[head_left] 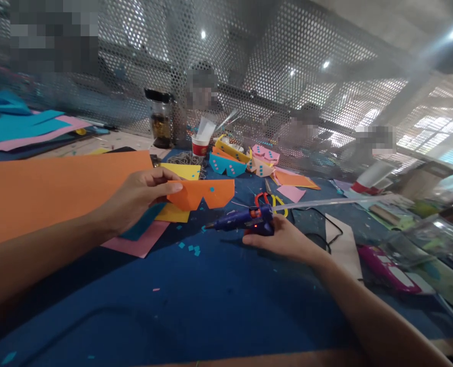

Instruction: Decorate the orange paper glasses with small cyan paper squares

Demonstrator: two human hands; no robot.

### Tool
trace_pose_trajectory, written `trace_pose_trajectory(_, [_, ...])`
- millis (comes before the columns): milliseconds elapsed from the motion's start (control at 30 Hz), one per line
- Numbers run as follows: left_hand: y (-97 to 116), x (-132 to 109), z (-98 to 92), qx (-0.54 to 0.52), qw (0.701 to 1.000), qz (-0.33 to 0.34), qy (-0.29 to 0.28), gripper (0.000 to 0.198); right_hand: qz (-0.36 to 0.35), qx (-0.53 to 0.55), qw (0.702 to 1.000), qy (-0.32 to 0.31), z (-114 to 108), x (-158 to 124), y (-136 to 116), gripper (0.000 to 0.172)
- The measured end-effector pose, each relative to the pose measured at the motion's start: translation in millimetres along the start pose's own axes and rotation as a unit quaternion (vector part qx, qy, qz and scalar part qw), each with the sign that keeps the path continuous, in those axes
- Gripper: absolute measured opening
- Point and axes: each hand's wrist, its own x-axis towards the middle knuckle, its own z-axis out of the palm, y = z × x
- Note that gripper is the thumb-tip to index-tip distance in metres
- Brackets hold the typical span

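An orange paper cutout [221, 192] with a notch in its lower edge is pinched at its left end by my left hand [136, 196]. One small blue square sits on the cutout's face. My right hand [278, 237] is wrapped round a blue glue gun [232, 220], whose nozzle points left, below the cutout and apart from it. A long clear glue stick [322, 203] sticks out of the gun's back. Several small blue paper squares [191, 248] lie on the dark blue table [211, 311] below the nozzle.
Folded paper shapes [227, 165], a paper cup [200, 145] and a lidded jar [161, 122] stand at the back. Scissors [280, 205] lie behind the glue gun. A large orange sheet [58, 188] covers the left. A magenta tool [389, 270] and plastic boxes are at right.
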Motion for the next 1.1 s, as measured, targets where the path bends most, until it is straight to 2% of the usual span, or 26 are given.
trace_pose_trajectory(167, [-2,1,-1.1,0.005,1.0,0.001,-0.008,0.023,-0.052,0.001,0.991,0.122,5,0,-10,0.025])
trace_pose_trajectory(267, [-3,2,-0.9,0.002,1.0,0.003,-0.011,0.023,-0.081,0.01,0.984,0.157,7,1,-13,0.023])
trace_pose_trajectory(500, [-1,0,-0.6,-0.004,1.0,-0.01,-0.01,0.023,-0.098,-0.005,0.98,0.171,9,4,-4,0.031])
trace_pose_trajectory(800, [1,0,-0.1,0.001,1.0,-0.01,-0.011,0.025,-0.114,-0.058,0.98,0.151,7,5,11,0.03])
trace_pose_trajectory(1100, [-2,1,-1.1,0.005,1.0,0.001,-0.027,0.02,-0.159,-0.107,0.966,0.174,6,4,13,0.026])
